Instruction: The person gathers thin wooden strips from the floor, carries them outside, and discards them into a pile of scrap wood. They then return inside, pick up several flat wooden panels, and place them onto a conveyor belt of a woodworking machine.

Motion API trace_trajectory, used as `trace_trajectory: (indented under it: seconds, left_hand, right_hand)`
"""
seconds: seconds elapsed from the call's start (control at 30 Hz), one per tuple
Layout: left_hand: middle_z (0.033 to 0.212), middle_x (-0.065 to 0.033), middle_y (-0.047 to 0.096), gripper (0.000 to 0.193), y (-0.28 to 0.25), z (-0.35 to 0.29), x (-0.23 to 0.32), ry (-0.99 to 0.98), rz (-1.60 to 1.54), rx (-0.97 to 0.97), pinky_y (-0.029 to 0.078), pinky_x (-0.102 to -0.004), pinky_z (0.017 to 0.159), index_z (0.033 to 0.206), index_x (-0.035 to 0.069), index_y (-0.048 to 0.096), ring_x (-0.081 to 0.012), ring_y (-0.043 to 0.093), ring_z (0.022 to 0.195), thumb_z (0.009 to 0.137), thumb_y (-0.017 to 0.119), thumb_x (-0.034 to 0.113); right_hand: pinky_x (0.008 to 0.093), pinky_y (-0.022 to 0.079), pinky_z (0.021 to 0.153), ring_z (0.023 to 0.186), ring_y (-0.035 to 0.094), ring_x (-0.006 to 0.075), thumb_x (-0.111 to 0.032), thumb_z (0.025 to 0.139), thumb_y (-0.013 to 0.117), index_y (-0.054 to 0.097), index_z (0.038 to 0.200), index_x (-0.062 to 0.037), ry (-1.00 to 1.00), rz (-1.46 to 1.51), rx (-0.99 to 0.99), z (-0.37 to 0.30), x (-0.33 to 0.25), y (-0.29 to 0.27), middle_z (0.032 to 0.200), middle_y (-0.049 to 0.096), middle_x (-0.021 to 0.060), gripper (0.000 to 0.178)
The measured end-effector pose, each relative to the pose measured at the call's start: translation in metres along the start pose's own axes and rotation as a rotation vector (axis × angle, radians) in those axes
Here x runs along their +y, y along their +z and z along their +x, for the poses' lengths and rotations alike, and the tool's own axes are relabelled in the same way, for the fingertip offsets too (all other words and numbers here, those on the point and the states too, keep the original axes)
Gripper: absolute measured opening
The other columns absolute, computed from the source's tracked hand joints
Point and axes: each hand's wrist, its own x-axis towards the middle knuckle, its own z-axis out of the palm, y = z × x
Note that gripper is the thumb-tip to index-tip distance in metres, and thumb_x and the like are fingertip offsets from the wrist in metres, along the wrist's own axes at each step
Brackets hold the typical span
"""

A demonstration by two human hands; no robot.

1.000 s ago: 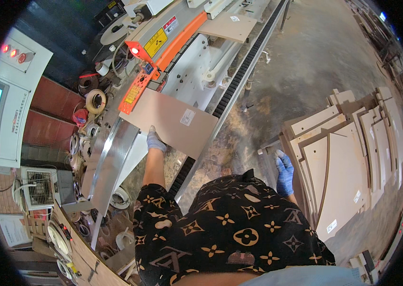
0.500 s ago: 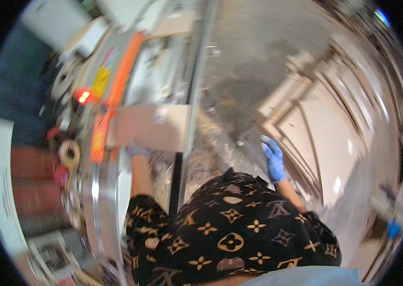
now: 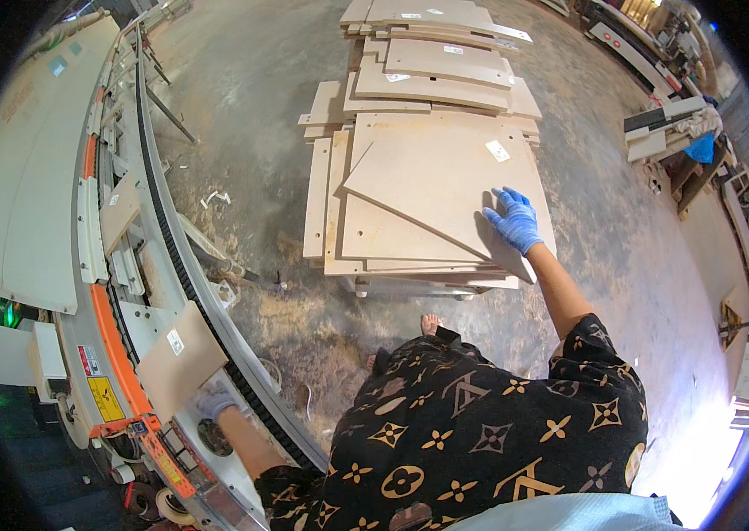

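My left hand (image 3: 215, 400), in a pale blue glove, is at the near edge of a small flat beige board (image 3: 181, 358) with a white label. It grips that edge, its fingertips partly hidden. The board lies across the machine's feed track (image 3: 255, 394). My right hand (image 3: 514, 221), in a blue glove, rests open with fingers spread on the right side of a larger beige panel (image 3: 445, 190). That panel is skewed on top of a stack of similar panels (image 3: 314, 208).
A long edge machine (image 3: 29, 203) with an orange rail runs along the left. Another labelled board (image 3: 119, 212) sits farther along its track. More panel stacks (image 3: 445, 66) stand beyond the near one. Offcuts and a blue bag (image 3: 700, 149) are at the far right.
My view has swung right, bringing the panel stack to the centre. My right hand has come onto the top panel from beside the stack. My left hand remains at the small board.
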Motion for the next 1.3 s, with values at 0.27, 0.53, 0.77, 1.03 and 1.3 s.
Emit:
trace_trajectory:
  seconds: [0.27,0.53,0.77,1.03,1.3]
  left_hand:
    - [0.125,-0.0063,0.048,0.043,0.022,-0.202,-0.195,-0.496,0.241,-1.115,0.043,-0.04,0.086,0.132,0.02,0.038,-0.0196,0.05,0.106,0.092,0.047,0.034]
    - [0.126,-0.012,0.046,0.05,0.053,-0.303,-0.279,-0.553,0.303,-0.991,0.044,-0.038,0.09,0.131,0.013,0.037,-0.0265,0.049,0.11,0.089,0.052,0.036]
    - [0.117,-0.0096,0.053,0.049,0.033,-0.27,-0.269,-0.437,-0.168,-0.73,0.048,-0.0367,0.084,0.126,0.005,0.043,-0.0233,0.054,0.1,0.089,0.053,0.037]
    - [0.119,-0.0087,0.051,0.05,-0.064,-0.172,-0.179,0.228,-0.108,-0.158,0.049,-0.0361,0.077,0.132,0.012,0.036,-0.023,0.056,0.096,0.089,0.055,0.028]
    - [0.127,-0.0115,0.046,0.063,-0.15,-0.102,-0.041,0.071,-0.255,0.004,0.049,-0.0474,0.081,0.134,0.015,0.03,-0.0311,0.052,0.106,0.084,0.061,0.036]
  right_hand:
    - [0.0399,0.032,0.098,0.11,0.046,0.0327,-0.042,0.071,0.064,0.061,0.113,-0.0139,-0.007,0.232,-0.1,0.027,-0.019,0.022,0.113,0.057,0.0129,0.051]
    - [0.0445,0.023,0.104,0.114,0.048,0.0302,-0.043,0.074,0.06,0.063,0.11,-0.0131,-0.32,0.416,-0.278,-0.017,-0.087,0.013,0.115,0.057,0.0152,0.047]
    - [0.0432,0.033,0.1,0.112,0.048,0.0314,-0.03,0.077,0.064,0.06,0.114,-0.0132,-0.718,0.731,-0.394,-0.024,-0.135,0.012,0.125,0.051,0.0144,0.041]
    - [0.0367,0.037,0.098,0.11,0.048,0.0291,-0.007,0.075,0.066,0.059,0.111,-0.0053,-0.782,1.02,-0.479,-0.046,-0.17,0.028,0.121,0.052,0.0144,0.037]
    - [0.0378,0.037,0.097,0.111,0.048,0.0294,-0.007,0.076,0.065,0.059,0.111,-0.0051,-0.812,0.935,-0.596,-0.073,-0.215,0.051,0.12,0.053,0.0147,0.035]
